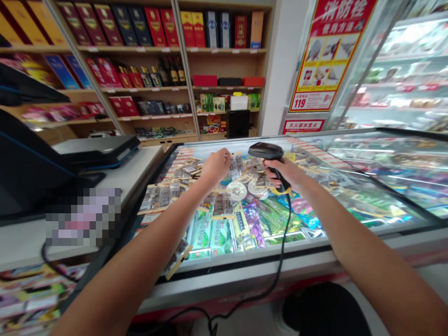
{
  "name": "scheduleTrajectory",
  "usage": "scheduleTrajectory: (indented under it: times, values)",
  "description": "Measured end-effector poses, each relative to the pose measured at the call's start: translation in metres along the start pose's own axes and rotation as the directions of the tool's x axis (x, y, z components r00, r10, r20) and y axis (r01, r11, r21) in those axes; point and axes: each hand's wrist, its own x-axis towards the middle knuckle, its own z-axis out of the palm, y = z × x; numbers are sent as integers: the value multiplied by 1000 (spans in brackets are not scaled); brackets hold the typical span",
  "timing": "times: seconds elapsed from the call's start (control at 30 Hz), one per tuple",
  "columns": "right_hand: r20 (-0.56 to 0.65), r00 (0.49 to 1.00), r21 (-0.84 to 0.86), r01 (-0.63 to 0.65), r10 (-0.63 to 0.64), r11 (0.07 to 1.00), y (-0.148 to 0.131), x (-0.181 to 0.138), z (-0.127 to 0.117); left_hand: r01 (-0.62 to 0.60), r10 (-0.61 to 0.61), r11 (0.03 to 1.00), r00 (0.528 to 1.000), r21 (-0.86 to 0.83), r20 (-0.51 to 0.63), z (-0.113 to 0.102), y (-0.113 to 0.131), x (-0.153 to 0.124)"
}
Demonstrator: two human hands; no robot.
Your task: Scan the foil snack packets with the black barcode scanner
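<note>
Head view: you stand at a chest display case (pixel 252 273), both bare arms stretched out over it.
Right hand (pixel 285 172): closed around the handle of the black scanner (pixel 266 151); its head sits above the fist and faces 9 o'clock, toward the other hand.
Left hand (pixel 216 166): at 9 o'clock of the scanner, near it but apart. The fingers are curled with their tips down at the packets; you cannot tell whether they pinch one.
Packets (pixel 241 164): small flat sachets heaped in the far middle of the case, between your two hands and just below the scanner head.
Cable (pixel 286 233): hangs from the handle toward 6 o'clock and crosses the near rim of the case.
Round tins (pixel 237 190): two, side by side, at 5 o'clock of the left hand.
Surroundings: counter (pixel 136 172) at 9 o'clock, shelves (pixel 217 51) of boxes at 12 o'clock, red poster (pixel 329 51) at 1 o'clock.
Step (judged): reading the code off one packet.
Method: lift a single packet clear of the heap, so no neighbouring code sits in the beam. Turn its code side flat to the scanner head and tilt it slightly against glare from the glossy wrap.
Grip: pinch the packet by an edge, with your fingertips off the code.
Risk: the cable could drag across loose packets, so lead it off to 6 o'clock.
</note>
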Motion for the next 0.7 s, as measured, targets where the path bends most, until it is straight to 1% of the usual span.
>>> scheduleTrajectory:
  times: [0.03, 0.07, 0.13, 0.17, 0.23, 0.3, 0.37, 0.43, 0.53, 0.63, 0.7]
  values:
    - [24, 1000, -70, 8, -6, 998, 1, -1, 3, 63, -67, 986, 998, -153, -20, -8, -9, -2]
    - [54, 999, -124, 15, -8, 992, 3, -1, 6, 123, -134, 945, 991, -302, -16, -15, -19, -5]
    - [101, 995, -227, 28, -5, 973, 6, -4, 11, 220, -247, 816, 969, -534, 22, -25, -36, -16]
    - [113, 994, -288, 35, -2, 957, 7, -5, 14, 253, -296, 743, 955, -620, 34, -29, -43, -23]
    - [147, 989, -403, 53, 8, 914, 9, -8, 18, 287, -377, 614, 925, -735, 47, -33, -52, -39]
    - [175, 984, -492, 71, 19, 868, 9, -12, 23, 307, -434, 527, 899, -792, 60, -36, -55, -54]
    - [175, 984, -554, 87, 14, 828, 7, -16, 29, 326, -462, 478, 883, -815, 82, -38, -51, -64]
    - [160, 986, -590, 125, -36, 797, 4, -20, 37, 329, -469, 422, 877, -845, 108, -40, -44, -70]
    - [176, 973, -617, 226, -148, 754, 0, -25, 47, 337, -463, 312, 870, -888, 167, -42, -33, -72]
    - [192, 954, -662, 299, -231, 687, -1, -27, 51, 391, -450, 207, 852, -897, 268, -41, -26, -73]
    - [191, 949, -695, 312, -252, 648, 1, -27, 50, 404, -432, 149, 847, -902, 309, -40, -24, -74]
